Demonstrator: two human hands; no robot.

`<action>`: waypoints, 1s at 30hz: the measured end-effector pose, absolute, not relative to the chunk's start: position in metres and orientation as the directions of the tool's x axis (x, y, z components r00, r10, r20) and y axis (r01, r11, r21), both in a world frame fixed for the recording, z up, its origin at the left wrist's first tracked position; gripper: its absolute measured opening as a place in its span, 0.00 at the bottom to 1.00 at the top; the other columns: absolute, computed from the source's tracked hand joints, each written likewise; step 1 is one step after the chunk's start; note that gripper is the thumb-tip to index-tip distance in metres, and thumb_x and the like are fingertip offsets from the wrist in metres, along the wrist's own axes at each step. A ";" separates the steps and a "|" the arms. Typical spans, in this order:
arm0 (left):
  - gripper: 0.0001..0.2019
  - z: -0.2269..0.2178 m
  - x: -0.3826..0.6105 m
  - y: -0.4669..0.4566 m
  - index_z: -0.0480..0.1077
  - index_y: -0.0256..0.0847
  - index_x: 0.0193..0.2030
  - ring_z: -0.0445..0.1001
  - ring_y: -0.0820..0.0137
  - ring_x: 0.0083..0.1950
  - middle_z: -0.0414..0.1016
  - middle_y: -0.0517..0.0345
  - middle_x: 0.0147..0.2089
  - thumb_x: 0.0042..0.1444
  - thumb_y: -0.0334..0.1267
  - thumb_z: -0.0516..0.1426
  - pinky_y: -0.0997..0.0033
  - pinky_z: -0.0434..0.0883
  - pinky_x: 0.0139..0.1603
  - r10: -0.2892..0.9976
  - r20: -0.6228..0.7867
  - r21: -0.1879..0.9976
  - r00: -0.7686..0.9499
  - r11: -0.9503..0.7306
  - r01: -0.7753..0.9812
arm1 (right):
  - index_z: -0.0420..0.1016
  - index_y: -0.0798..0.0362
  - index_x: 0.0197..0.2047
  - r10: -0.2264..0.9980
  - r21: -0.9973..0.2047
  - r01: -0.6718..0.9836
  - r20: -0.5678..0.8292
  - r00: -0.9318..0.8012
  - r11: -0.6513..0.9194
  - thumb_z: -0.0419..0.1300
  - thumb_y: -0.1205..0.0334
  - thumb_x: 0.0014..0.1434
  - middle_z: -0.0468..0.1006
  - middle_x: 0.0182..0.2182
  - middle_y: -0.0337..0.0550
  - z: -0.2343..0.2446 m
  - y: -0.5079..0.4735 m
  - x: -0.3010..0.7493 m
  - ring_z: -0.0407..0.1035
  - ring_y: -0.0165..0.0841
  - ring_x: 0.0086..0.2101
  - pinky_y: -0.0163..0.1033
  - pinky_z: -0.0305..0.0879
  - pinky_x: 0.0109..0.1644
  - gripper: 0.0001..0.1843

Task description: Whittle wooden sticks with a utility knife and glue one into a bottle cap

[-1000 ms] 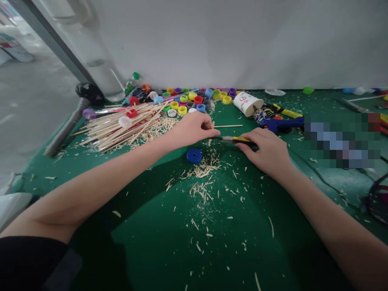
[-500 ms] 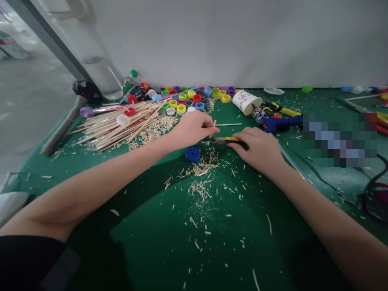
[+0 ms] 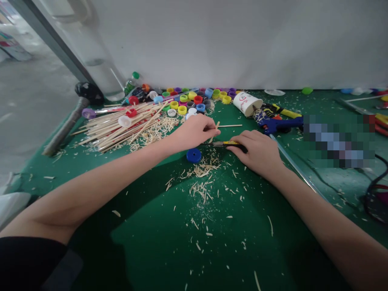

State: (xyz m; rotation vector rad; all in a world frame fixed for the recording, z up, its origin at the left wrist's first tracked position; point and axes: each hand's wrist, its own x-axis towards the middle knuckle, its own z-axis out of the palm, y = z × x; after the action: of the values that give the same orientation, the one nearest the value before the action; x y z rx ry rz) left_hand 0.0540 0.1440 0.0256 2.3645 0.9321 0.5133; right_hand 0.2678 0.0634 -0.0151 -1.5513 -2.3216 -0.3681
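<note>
My left hand [image 3: 198,130] is closed in a pinch around a short wooden stick [image 3: 217,125], whose ends show above and below the fingertips. My right hand [image 3: 257,150] grips a yellow-and-black utility knife [image 3: 233,144]. Its blade points left and lies at the lower end of the stick; whether it touches the wood I cannot tell. A second thin stick [image 3: 230,125] lies flat just behind the hands. Below my left hand a blue bottle cap [image 3: 194,155] with a small hole rests on the green table [image 3: 157,242], beside pale wood shavings [image 3: 204,167].
A heap of wooden sticks [image 3: 121,127] lies at the left, near a mallet [image 3: 68,125]. Several coloured cap rings [image 3: 182,110] line the back below the white wall. At the right are a paper cup [image 3: 247,104], a blue glue gun [image 3: 280,123] and a clear rod [image 3: 297,167].
The knife has shifted slightly left, so more of its blade reaches beneath my left fingers. The stick in my left hand leans more. The whole view has moved a little.
</note>
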 end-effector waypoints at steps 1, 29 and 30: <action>0.14 0.025 0.054 0.144 0.72 0.37 0.25 0.59 0.78 0.24 0.68 0.59 0.22 0.57 0.42 0.56 0.70 0.56 0.29 0.724 0.145 0.622 0.675 -0.597 0.507 | 0.76 0.52 0.40 0.837 0.015 0.927 0.425 -0.345 0.374 0.54 0.51 0.64 0.78 0.35 0.44 -0.015 0.062 0.268 0.68 0.36 0.36 0.40 0.59 0.36 0.14; 0.15 0.026 0.054 0.143 0.76 0.35 0.30 0.62 0.76 0.27 0.66 0.58 0.22 0.60 0.37 0.51 0.72 0.59 0.32 0.723 0.113 0.623 0.682 -0.586 0.518 | 0.75 0.52 0.40 0.845 0.073 0.937 0.412 -0.340 0.341 0.52 0.52 0.65 0.76 0.35 0.45 -0.014 0.066 0.264 0.67 0.37 0.36 0.40 0.53 0.32 0.16; 0.15 0.027 0.054 0.143 0.77 0.35 0.32 0.63 0.77 0.28 0.70 0.57 0.24 0.61 0.36 0.51 0.72 0.60 0.32 0.710 0.108 0.621 0.696 -0.595 0.511 | 0.75 0.52 0.40 0.848 0.075 0.935 0.401 -0.346 0.346 0.52 0.52 0.65 0.77 0.35 0.45 -0.013 0.066 0.264 0.67 0.37 0.36 0.40 0.53 0.32 0.15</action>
State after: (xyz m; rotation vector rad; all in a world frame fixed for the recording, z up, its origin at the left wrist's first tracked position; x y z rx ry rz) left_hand 0.0541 0.1429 0.0268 2.3422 0.9326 0.4684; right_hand 0.2636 0.0664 -0.0133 -1.5888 -2.3215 -0.4239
